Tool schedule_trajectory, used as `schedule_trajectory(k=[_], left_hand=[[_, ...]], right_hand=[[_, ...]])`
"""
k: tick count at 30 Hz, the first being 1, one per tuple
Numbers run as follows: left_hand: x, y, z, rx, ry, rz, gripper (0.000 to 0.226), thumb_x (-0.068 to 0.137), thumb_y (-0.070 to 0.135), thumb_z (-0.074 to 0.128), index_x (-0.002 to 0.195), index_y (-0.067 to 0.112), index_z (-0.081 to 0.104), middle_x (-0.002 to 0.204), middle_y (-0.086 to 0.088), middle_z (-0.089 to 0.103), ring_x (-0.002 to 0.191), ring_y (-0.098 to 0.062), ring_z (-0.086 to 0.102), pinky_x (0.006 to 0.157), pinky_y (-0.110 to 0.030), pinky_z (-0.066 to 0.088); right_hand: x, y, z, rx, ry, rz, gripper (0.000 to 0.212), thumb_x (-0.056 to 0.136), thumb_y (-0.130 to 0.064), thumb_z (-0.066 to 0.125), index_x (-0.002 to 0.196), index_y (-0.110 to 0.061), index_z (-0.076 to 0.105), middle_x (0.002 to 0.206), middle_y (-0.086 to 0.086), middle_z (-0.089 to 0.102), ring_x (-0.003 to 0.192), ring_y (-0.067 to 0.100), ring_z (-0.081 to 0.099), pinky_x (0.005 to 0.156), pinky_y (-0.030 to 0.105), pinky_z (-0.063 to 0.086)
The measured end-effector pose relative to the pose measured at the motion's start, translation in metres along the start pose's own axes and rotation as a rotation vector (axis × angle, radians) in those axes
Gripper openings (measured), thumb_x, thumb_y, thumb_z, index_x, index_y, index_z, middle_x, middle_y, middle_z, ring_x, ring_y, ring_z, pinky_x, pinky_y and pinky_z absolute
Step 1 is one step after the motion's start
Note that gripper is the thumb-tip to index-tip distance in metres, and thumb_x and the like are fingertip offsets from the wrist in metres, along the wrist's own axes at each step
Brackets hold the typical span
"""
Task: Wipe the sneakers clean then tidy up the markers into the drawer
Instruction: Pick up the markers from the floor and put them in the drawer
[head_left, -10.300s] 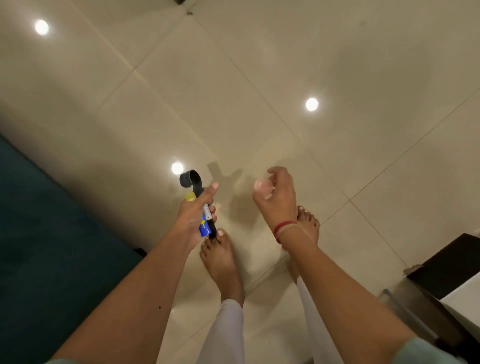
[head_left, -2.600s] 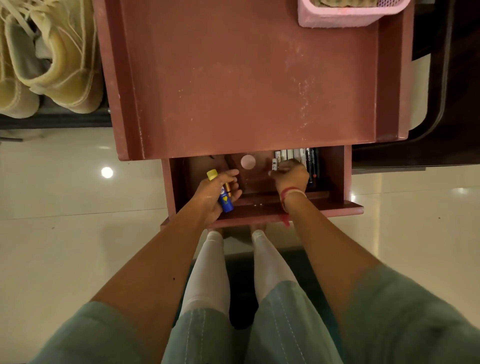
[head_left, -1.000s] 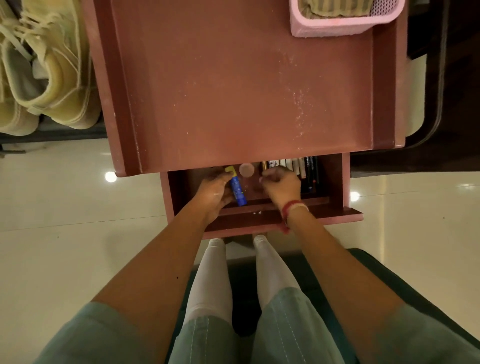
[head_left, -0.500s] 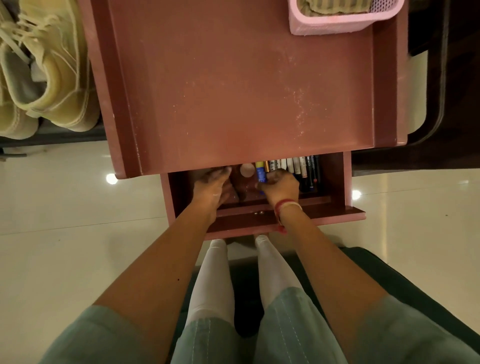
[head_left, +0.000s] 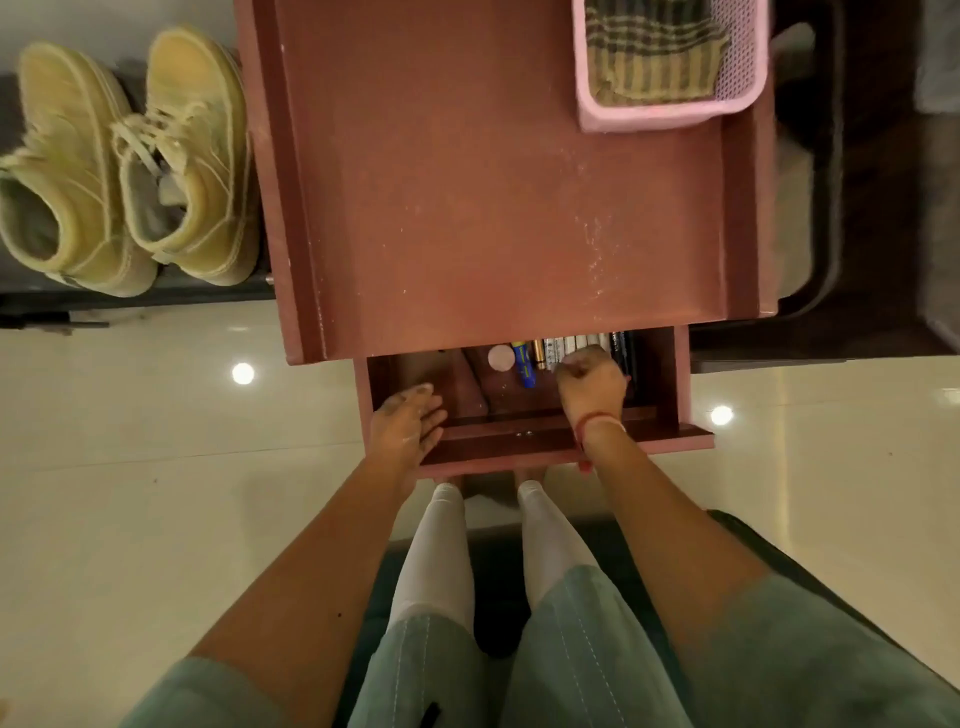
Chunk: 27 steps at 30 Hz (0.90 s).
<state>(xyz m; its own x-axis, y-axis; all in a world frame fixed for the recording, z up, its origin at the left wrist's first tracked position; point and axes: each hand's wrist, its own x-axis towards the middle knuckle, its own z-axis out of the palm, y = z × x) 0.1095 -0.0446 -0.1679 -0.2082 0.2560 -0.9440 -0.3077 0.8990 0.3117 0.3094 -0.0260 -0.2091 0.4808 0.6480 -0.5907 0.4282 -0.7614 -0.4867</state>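
Head view: right hand (head_left: 592, 378) perhaps on markers (head_left: 567, 344) in drawer (head_left: 519, 442).

Honestly, nothing here is legible. The blue marker (head_left: 525, 371) lying in the drawer (head_left: 545, 439), just left of the right hand (head_left: 592, 382), has some yellow print on its barrel, but it's too blurry to make out a single letter. Same deal with the row of markers (head_left: 569, 345) right at that hand's knuckles: pale labels with dark specks that could be text or a brand, all too small and smeared to read.
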Motion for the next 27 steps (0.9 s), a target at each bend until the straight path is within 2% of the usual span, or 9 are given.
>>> schedule_trajectory(k=[4,7,10,12,15,17,20,22,27], left_hand=[[-0.048,-0.004,-0.004,-0.18,0.184,0.015,0.016,0.091,0.024,0.062,0.104,0.016,0.063,0.104,-0.002,0.066,0.101,-0.017,0.062,0.089,-0.031,0.05],[-0.075,-0.013,-0.008,-0.33,0.312,-0.067,0.036,0.081,0.041,0.068,0.107,0.018,0.06,0.103,0.0,0.061,0.105,-0.021,0.056,0.097,-0.035,0.043],[-0.079,-0.032,-0.009,-0.533,0.168,-0.269,0.089,0.064,0.067,0.064,0.139,0.025,0.04,0.142,-0.004,0.041,0.131,-0.026,0.037,0.109,-0.045,0.031],[-0.07,-0.045,-0.009,-0.702,0.116,-0.32,0.103,0.068,0.075,0.055,0.15,0.024,0.019,0.155,-0.007,0.021,0.142,-0.029,0.022,0.114,-0.048,0.022],[-0.059,-0.049,-0.01,-0.874,0.016,-0.272,0.106,0.068,0.081,0.05,0.148,0.015,0.025,0.146,-0.013,0.04,0.132,-0.032,0.041,0.111,-0.049,0.03],[-0.06,-0.048,-0.013,-0.88,-0.008,-0.242,0.104,0.07,0.082,0.047,0.145,0.011,0.031,0.139,-0.014,0.047,0.124,-0.032,0.049,0.11,-0.048,0.033],[-0.066,-0.038,-0.015,-0.832,-0.072,-0.215,0.104,0.074,0.083,0.036,0.145,0.008,0.028,0.144,-0.013,0.041,0.13,-0.032,0.043,0.112,-0.047,0.029],[-0.066,-0.029,-0.014,-0.873,-0.11,-0.206,0.106,0.074,0.084,0.037,0.146,0.007,0.026,0.146,-0.013,0.039,0.131,-0.034,0.041,0.112,-0.048,0.029],[-0.053,-0.011,-0.001,-0.996,-0.163,-0.132,0.108,0.073,0.082,0.041,0.147,0.005,0.025,0.149,-0.016,0.034,0.136,-0.034,0.035,0.114,-0.05,0.023]], right_hand=[[-0.075,0.005,-0.068,0.193,0.173,0.074,0.014,0.084,-0.009,0.065,0.093,-0.015,0.057,0.098,0.001,0.057,0.09,0.017,0.056,0.094,0.036,0.047],[-0.098,0.027,-0.093,0.362,0.277,0.521,0.045,0.082,-0.02,0.07,0.121,-0.012,0.049,0.122,0.007,0.051,0.115,0.028,0.051,0.103,0.041,0.041],[-0.098,0.044,-0.094,0.881,-0.015,0.962,0.066,0.088,-0.05,0.054,0.14,-0.015,0.033,0.132,0.012,0.044,0.127,0.032,0.041,0.107,0.045,0.034],[-0.091,0.05,-0.088,1.181,-0.127,0.934,0.072,0.088,-0.061,0.043,0.14,-0.012,0.033,0.127,0.012,0.045,0.124,0.029,0.043,0.105,0.041,0.033],[-0.074,0.049,-0.082,1.357,-0.207,0.804,0.076,0.085,-0.069,0.04,0.135,-0.011,0.042,0.129,0.01,0.052,0.122,0.027,0.048,0.106,0.039,0.034],[-0.069,0.044,-0.079,1.393,-0.2,0.794,0.077,0.084,-0.07,0.039,0.134,-0.011,0.044,0.13,0.01,0.053,0.124,0.027,0.049,0.105,0.038,0.034],[-0.064,0.037,-0.079,1.402,-0.209,0.768,0.083,0.082,-0.073,0.038,0.136,-0.01,0.042,0.135,0.011,0.049,0.124,0.026,0.046,0.107,0.038,0.029],[-0.058,0.033,-0.078,1.44,-0.199,0.761,0.086,0.081,-0.074,0.038,0.138,-0.009,0.04,0.137,0.011,0.048,0.121,0.027,0.047,0.109,0.039,0.028],[-0.037,0.024,-0.074,1.505,-0.203,0.724,0.089,0.085,-0.073,0.028,0.141,-0.005,0.033,0.146,0.013,0.039,0.135,0.028,0.037,0.115,0.042,0.021]])
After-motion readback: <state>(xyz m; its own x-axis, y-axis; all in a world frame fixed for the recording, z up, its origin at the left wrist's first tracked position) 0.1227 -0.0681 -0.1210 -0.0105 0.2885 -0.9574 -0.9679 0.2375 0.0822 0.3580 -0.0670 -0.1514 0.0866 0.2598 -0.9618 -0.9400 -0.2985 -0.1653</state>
